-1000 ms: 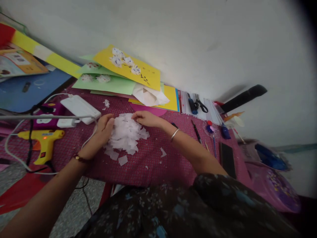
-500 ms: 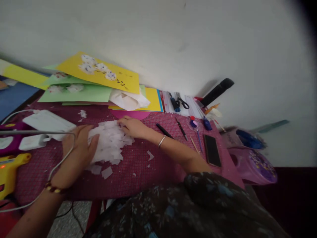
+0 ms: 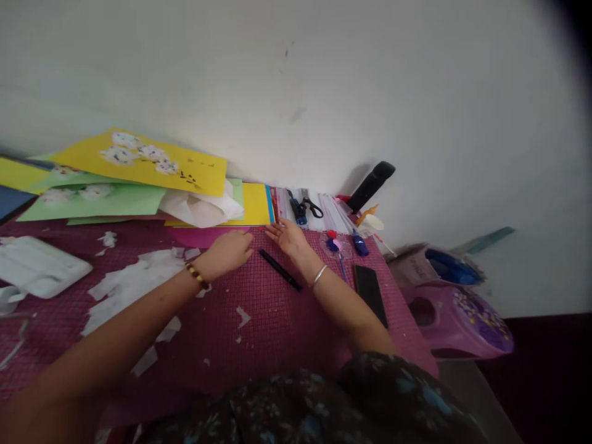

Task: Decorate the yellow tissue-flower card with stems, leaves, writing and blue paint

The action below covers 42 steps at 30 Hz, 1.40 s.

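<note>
My left hand (image 3: 230, 251) is over the middle of the table beside the pink disc (image 3: 192, 238); its fingers are curled together, and what they hold, if anything, is hidden. Just right of it, my right hand (image 3: 287, 237) has its fingers spread, palm turned up, with nothing in them. A black pen (image 3: 280, 270) lies below, between both hands. Under and beyond my left forearm are many overlapping white paper pieces (image 3: 123, 287). Yellow paper (image 3: 257, 205) lies behind the hands.
A yellow sheet with white flowers (image 3: 194, 169) rests on green sheets (image 3: 115, 200) at the back left. Scissors (image 3: 312, 207), a blue bottle (image 3: 359, 244) and a phone (image 3: 370, 290) are at right. A white power strip (image 3: 41, 268) lies at left.
Both hands have left the white paper pieces. My left hand has moved right, across the table, and my right hand has opened beside it. The view has shifted to the right.
</note>
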### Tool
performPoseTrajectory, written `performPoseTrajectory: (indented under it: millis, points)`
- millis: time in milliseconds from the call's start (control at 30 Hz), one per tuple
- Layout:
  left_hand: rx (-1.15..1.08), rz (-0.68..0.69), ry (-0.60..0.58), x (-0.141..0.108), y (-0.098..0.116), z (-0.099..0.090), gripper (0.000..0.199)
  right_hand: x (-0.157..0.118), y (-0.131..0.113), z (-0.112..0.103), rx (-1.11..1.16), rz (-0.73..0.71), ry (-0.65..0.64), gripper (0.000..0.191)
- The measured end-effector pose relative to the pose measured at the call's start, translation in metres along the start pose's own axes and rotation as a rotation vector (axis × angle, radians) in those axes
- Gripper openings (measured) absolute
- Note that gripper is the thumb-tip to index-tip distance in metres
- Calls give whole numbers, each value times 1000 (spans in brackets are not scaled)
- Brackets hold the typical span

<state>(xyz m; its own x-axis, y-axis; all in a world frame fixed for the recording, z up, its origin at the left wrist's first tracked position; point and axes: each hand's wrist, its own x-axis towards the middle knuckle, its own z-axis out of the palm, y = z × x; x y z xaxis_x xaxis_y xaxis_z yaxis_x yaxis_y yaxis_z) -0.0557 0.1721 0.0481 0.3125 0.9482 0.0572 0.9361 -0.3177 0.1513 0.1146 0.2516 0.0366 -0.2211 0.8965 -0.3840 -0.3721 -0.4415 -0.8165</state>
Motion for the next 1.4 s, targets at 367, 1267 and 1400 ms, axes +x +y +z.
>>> performPoseTrajectory:
  millis: [367, 1267, 1400]
  points:
    - [-12, -86, 38, 76, -28, 23, 35, 20, -2, -16, 149, 84, 48, 8]
    - [124, -303, -60, 90, -83, -16, 35, 21, -2, -24, 207, 139, -40, 10]
    - [103, -280, -88, 92, -88, -14, 35, 32, -1, -20, 185, 157, -89, 12]
